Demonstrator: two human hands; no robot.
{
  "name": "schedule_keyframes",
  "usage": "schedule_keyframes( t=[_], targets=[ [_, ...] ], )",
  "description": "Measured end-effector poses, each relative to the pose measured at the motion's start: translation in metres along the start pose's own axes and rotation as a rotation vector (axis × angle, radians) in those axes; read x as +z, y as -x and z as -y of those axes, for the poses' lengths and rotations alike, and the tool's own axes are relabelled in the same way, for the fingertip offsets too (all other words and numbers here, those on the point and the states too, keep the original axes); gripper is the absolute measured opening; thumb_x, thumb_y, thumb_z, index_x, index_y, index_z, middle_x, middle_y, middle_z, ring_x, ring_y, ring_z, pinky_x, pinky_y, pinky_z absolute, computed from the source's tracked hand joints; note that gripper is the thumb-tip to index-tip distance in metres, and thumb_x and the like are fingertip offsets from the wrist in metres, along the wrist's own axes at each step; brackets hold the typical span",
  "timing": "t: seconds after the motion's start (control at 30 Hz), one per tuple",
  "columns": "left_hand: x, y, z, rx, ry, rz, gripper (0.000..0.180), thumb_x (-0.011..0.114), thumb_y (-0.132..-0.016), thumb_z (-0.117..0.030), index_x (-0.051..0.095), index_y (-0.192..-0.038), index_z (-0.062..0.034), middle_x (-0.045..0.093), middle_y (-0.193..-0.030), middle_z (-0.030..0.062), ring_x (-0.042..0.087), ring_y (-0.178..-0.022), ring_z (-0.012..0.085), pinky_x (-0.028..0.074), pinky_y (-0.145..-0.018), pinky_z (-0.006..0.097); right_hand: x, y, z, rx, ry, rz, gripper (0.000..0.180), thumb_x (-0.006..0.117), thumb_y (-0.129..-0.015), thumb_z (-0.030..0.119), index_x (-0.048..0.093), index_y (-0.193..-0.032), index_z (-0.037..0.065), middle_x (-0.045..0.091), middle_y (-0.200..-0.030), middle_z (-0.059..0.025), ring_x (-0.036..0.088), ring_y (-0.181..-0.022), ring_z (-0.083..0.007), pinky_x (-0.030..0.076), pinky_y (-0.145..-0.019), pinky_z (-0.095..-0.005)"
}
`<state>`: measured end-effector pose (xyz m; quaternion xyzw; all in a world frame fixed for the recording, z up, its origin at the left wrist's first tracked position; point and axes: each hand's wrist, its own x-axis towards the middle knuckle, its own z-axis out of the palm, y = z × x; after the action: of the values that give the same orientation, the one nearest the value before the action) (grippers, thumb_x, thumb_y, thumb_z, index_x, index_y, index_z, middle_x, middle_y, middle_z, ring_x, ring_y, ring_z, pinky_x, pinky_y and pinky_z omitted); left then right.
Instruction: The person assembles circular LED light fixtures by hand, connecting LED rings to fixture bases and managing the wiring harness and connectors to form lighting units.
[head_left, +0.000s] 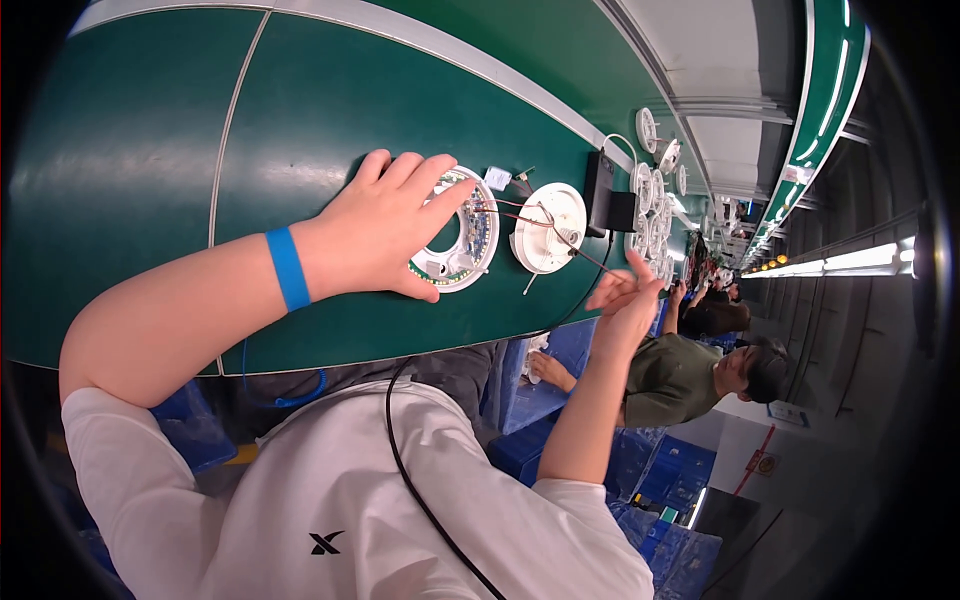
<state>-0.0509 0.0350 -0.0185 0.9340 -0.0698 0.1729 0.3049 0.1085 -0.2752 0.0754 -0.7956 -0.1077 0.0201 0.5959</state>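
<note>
My left hand (395, 225), with a blue band on its wrist, spans the left side of a white lamp ring (480, 262), thumb and fingers gripping its rim. Electronic parts and small LEDs line the ring. Thin dark and reddish wires (508, 208) run from it to a white round lamp base (550, 205) lying just to its right. My right hand (628, 300) is raised to the right of the base, its fingers curled around a thin dark rod-like thing (598, 265) that slants down to the base. Its exact kind is unclear.
A black box-shaped device (599, 185) with cables stands beyond the base. Several white lamp parts (650, 215) lie farther right on the green bench (310, 110). A small white connector piece (496, 178) is near the ring. A co-worker (690, 380) sits to the right beside blue bins (530, 450).
</note>
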Motion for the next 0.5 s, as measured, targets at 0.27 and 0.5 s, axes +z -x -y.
schedule_keyframes(
  t=[0.27,0.5],
  targets=[
    [-0.001,-0.002,0.001,0.007,-0.003,0.016,0.111,0.093,-0.059,-0.052,0.047,-0.148,-0.0031,0.045,-0.144,0.0184,0.046,-0.128,0.0348,0.037,-0.107,0.051,0.020,0.059,-0.043,0.423,-0.358,0.254,0.036,0.047,-0.109,0.020,0.063,-0.125,-0.008,0.066,-0.082,-0.0120,0.057,-0.054,-0.0149,0.049,-0.045,-0.0287],
    [-0.002,-0.001,0.000,-0.005,0.016,0.021,0.110,0.092,-0.060,-0.051,0.047,-0.148,-0.0021,0.044,-0.146,0.0196,0.046,-0.129,0.0356,0.036,-0.107,0.050,0.034,0.051,-0.040,0.402,-0.242,0.302,0.017,0.064,-0.100,0.005,0.072,-0.111,-0.006,0.067,-0.084,-0.0076,0.053,-0.055,-0.0083,0.045,-0.045,-0.0252]
  ],
)
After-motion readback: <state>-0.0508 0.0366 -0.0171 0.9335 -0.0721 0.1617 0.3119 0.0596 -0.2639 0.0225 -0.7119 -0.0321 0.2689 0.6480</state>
